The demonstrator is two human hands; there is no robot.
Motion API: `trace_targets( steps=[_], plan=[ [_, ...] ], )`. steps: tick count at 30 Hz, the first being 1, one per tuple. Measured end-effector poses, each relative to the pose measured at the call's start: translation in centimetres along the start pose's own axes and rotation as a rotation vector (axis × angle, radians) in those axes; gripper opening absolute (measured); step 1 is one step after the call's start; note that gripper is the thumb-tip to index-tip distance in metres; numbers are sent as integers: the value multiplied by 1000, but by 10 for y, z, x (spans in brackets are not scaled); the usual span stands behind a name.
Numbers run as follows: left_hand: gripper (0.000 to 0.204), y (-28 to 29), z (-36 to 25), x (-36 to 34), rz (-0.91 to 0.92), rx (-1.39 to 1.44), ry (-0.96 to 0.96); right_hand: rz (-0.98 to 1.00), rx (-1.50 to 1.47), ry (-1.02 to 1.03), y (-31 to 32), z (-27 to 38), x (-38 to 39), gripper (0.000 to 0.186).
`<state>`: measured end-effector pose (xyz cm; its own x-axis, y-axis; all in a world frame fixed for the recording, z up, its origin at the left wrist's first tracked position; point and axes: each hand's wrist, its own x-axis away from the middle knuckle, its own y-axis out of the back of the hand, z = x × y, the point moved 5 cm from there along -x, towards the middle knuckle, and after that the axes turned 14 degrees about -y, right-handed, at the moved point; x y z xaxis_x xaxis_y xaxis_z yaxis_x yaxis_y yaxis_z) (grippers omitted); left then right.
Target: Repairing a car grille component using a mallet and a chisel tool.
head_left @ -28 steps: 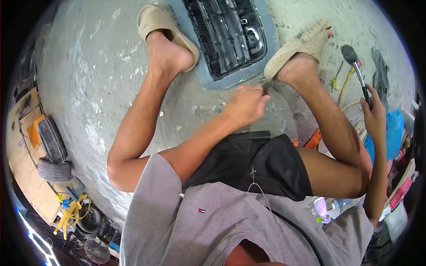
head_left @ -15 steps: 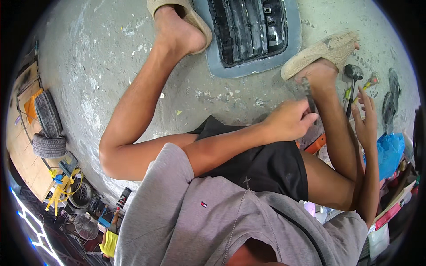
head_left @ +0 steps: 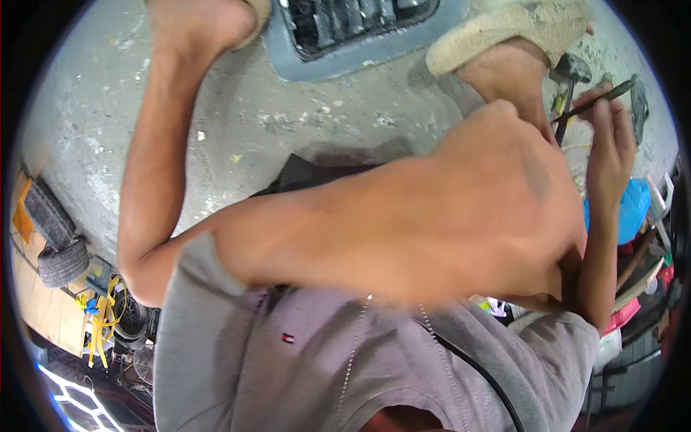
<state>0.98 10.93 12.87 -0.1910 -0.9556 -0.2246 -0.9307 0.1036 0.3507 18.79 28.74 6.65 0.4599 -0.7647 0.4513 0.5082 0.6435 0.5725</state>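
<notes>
My left hand (head_left: 515,176) is raised close to the camera and smeared by motion. Its fingers are hidden, so I cannot tell what they hold. Off to the right, my right hand (head_left: 610,133) has its fingers closed around a slim dark rod-like tool (head_left: 617,91); its exact kind is unclear. Beside that hand a black-headed mallet (head_left: 573,68) is on the concrete floor. Between my feet, at the top edge, lies a grey panel (head_left: 306,70) with a black slatted middle (head_left: 338,32), cut off by the frame.
Tyres (head_left: 63,265) and yellow straps (head_left: 104,317) are stacked at the left. A blue plastic bag (head_left: 632,209) and mixed clutter lie by my right forearm. A dark flat sandal-like thing (head_left: 638,111) is on the floor at far right. My slippered foot (head_left: 511,32) stands near the mallet.
My left hand has come up toward the camera. My right hand, earlier with spread fingers and seemingly nothing in them, now grips the slim dark tool. The whole view has shifted.
</notes>
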Motion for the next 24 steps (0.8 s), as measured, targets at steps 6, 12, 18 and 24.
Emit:
trace_targets(
  steps=[6,12,18,24],
  plan=[
    [20,14,-31,4,243,-38,-315,-157,346,-146,96,-105,-70,33],
    [21,4,-36,15,383,-136,-275,-82,771,17,35,-101,-60,29],
    [24,-17,-45,8,576,-199,-259,1,876,123,41,-107,-53,28],
    [23,-26,48,70,271,-58,364,50,835,116,29,-132,-60,24]
  ],
)
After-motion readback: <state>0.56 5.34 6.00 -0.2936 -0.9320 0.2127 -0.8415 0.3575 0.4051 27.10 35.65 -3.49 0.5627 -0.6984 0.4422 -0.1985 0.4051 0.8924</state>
